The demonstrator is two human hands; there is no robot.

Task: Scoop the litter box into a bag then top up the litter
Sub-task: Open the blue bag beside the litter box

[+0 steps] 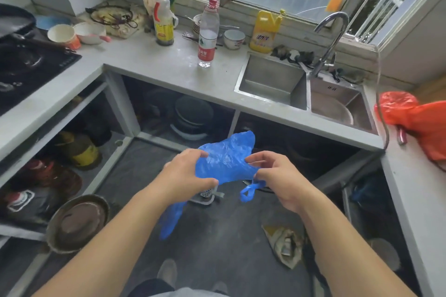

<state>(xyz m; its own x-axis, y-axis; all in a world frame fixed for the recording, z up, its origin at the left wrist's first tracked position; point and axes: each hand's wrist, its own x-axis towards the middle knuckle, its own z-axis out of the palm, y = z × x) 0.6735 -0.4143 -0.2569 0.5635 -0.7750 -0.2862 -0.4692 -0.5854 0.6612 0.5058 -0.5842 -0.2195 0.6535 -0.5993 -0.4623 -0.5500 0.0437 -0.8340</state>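
Note:
A crumpled blue plastic bag [226,159] hangs in the air in front of me, over the dark kitchen floor. My left hand [185,173] grips its left side, and a long tail of the bag dangles below that hand. My right hand [277,176] pinches the right side, with a bag handle loop hanging under its fingers. A small grey slotted scoop [207,194] shows just beneath the bag, between my hands; what holds it is hidden. No litter box is in view.
A grey L-shaped counter [169,65] runs ahead and left, with a steel sink [272,79], tap [330,41], water bottle [207,34] and yellow detergent jug [264,31]. An orange bag [415,118] lies on the right counter. A round pan [77,222] and torn paper sack [284,246] sit low.

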